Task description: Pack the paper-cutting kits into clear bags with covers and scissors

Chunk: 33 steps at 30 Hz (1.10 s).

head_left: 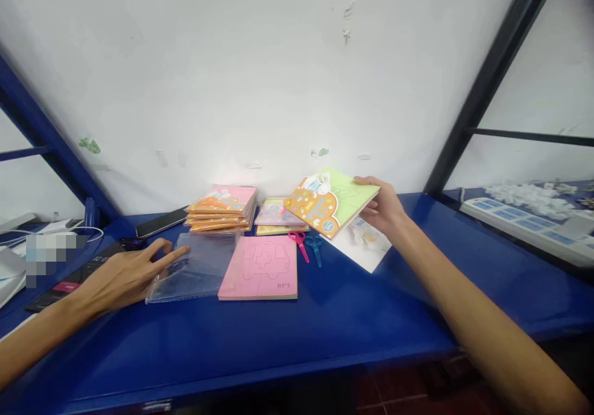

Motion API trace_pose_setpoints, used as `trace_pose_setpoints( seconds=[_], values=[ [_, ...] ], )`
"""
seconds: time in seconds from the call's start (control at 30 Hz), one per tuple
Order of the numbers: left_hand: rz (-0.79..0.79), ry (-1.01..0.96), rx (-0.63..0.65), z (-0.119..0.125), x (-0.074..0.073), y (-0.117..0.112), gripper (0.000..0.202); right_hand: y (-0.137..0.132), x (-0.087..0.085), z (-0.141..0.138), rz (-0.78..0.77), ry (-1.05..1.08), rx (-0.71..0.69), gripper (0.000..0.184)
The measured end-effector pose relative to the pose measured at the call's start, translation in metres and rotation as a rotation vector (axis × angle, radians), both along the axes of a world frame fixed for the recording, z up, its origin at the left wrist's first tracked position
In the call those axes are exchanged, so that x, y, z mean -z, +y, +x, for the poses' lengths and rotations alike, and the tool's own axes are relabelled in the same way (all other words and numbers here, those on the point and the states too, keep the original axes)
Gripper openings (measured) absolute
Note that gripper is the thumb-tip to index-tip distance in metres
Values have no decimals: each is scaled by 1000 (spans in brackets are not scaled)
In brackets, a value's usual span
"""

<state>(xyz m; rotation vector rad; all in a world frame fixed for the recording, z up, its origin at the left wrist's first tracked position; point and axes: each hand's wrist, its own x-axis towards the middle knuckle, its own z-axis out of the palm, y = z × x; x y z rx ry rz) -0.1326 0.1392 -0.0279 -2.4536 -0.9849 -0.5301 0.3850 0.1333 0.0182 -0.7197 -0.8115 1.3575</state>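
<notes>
My right hand (pixel 381 208) grips the right edge of a paper-craft book (pixel 346 195), its thumb on top. The book is tilted above the table, showing a light green page with a line drawing and an orange cover with a white rabbit. My left hand (pixel 127 274) is closed on the left side of a clear plastic bag (pixel 199 266), the index finger stretched over it; the thumb is hidden. The bag's right edge overlaps a pink pad (pixel 266 266) printed with an ambulance outline. Pink scissors (pixel 299 243) and blue scissors (pixel 315 249) lie right of the pad.
Behind the bag stands a stack of orange-covered books (pixel 221 208). More books (pixel 281 214) lie beside it. Under the held book is a white sheet (pixel 366 251) with a small packet. A black phone-like slab (pixel 161 222) lies at left, a white power strip (pixel 524 226) at right.
</notes>
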Motion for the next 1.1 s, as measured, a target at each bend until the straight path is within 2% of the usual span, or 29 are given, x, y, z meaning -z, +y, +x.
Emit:
trace_pose_setpoints(
  seconds=[0.07,0.1,0.2,0.27,0.3,0.4,0.43,0.47,0.5,0.6,0.67,0.73,0.9,1.0,1.1],
  values=[
    [-202,13,-254,7,-19,-9,55,-2,-2,-4,10,10,-20,30],
    [-259,-12,-328,13,-30,-13,57,-3,-3,-6,15,12,-28,29],
    [-284,-150,-379,44,-56,-25,40,-5,-5,-10,28,9,-42,26],
    [-354,-308,-318,73,-67,-33,30,-6,-4,-14,36,-2,-54,24],
    [-500,-418,-245,90,-69,-37,32,-6,-3,-17,41,-13,-63,24],
    [-1214,-742,7,145,-68,-49,55,-6,2,-27,58,-69,-101,25],
    [-1383,-814,83,162,-67,-52,56,-6,4,-31,62,-98,-116,25],
    [-1489,-865,152,177,-66,-53,54,-6,7,-34,65,-131,-130,25],
    [-1529,-934,202,189,-65,-53,50,-6,10,-38,63,-166,-143,25],
    [-1344,-1075,177,210,-67,-47,35,-4,19,-45,43,-275,-176,26],
    [-1216,-1071,119,211,-69,-42,32,-2,25,-48,30,-331,-196,27],
    [-1155,-1044,98,206,-72,-38,30,0,29,-50,28,-374,-209,31],
    [-980,-1083,85,178,-85,-42,27,4,33,-45,56,-388,-189,31],
    [-891,-1200,-2,155,-101,-55,21,7,34,-40,76,-322,-161,28],
    [-820,-1330,-131,129,-110,-76,28,11,33,-34,79,-277,-81,21]
  ],
)
